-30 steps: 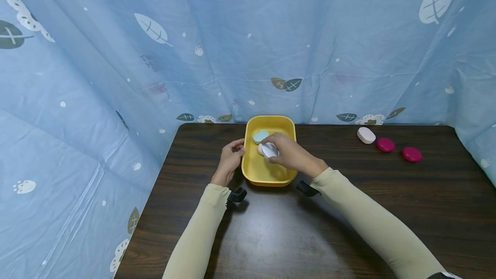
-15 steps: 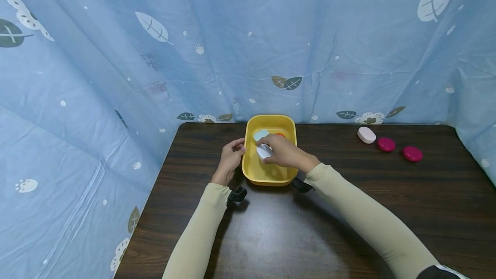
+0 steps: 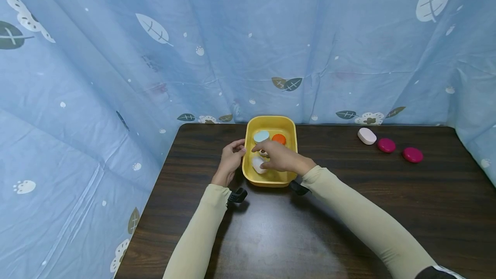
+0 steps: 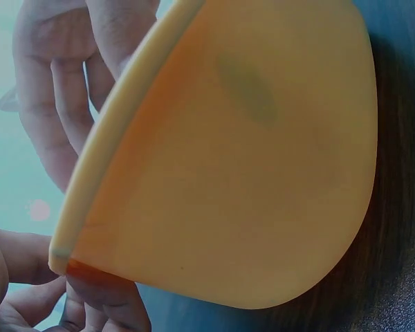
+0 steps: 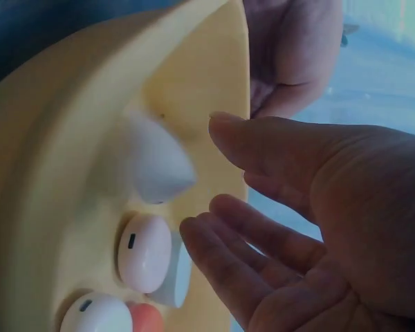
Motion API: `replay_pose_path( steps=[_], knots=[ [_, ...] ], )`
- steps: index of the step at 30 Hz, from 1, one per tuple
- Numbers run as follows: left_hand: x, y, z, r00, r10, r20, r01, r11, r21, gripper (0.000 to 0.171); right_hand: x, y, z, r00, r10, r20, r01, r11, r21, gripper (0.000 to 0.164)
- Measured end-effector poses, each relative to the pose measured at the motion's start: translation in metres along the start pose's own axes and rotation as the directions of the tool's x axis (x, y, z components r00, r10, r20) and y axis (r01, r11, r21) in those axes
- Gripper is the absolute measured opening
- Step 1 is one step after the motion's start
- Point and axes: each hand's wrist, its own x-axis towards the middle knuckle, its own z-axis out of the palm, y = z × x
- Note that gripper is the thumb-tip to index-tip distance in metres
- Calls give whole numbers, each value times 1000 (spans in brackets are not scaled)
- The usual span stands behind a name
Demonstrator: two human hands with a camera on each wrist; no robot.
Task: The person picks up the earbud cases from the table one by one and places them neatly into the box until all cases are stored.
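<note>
A yellow plastic tub (image 3: 271,183) stands near the table's back edge. My left hand (image 3: 230,159) pinches its left rim, thumb and fingers on either side of the wall in the left wrist view. Inside lie several small rounded cases: a light blue one (image 3: 261,136), an orange one (image 3: 279,138) and a pinkish-white one (image 5: 145,253) with a small dark slot. Lower in the tub a white case (image 5: 159,160) is tilted and blurred. My right hand (image 3: 280,157) is over the tub, thumb and fingers spread apart around nothing, just clear of that white case.
On the dark wood table (image 3: 329,210), to the right, sit a pale pink oval case (image 3: 367,136) and two magenta ones, one (image 3: 386,145) left of the other (image 3: 412,155). A blue patterned curtain (image 3: 232,46) hangs behind the table and on its left.
My right hand brought the white case toward the tub's left front and let it go. The orange case has come out from behind that hand. The left hand stays on the rim.
</note>
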Motion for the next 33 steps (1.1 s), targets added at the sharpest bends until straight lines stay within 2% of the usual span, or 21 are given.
replay_pose_path(
  steps=[4, 11, 17, 24, 29, 33],
  knots=[
    [0, -1, 0, 1000, 3, 6, -3, 1000, -3, 37, -3, 1, -1, 1000, -15, -14, 16, 1000, 25, 50],
    [-2, 0, 0, 1000, 9, 6, -9, 1000, -11, 37, -19, 7, -9, 991, -50, -125, 57, 997, 54, 51],
    [-1, -1, 0, 1000, 6, 12, -6, 1000, -3, 38, -46, 20, -23, 970, 10, -243, 20, 993, 119, 47],
    [-1, -1, 1, 1000, -4, 6, 4, 1000, 3, 38, -78, 52, -41, 917, 139, -373, -88, 984, 152, 47],
    [0, 0, 1, 1000, -11, 7, 11, 1000, 1, 38, -103, 80, -54, 856, 228, -463, -188, 973, 132, 46],
    [0, 2, 2, 1000, -14, 9, 14, 1000, -3, 38, -123, 102, -62, 810, 278, -517, -235, 960, 150, 46]
  ],
)
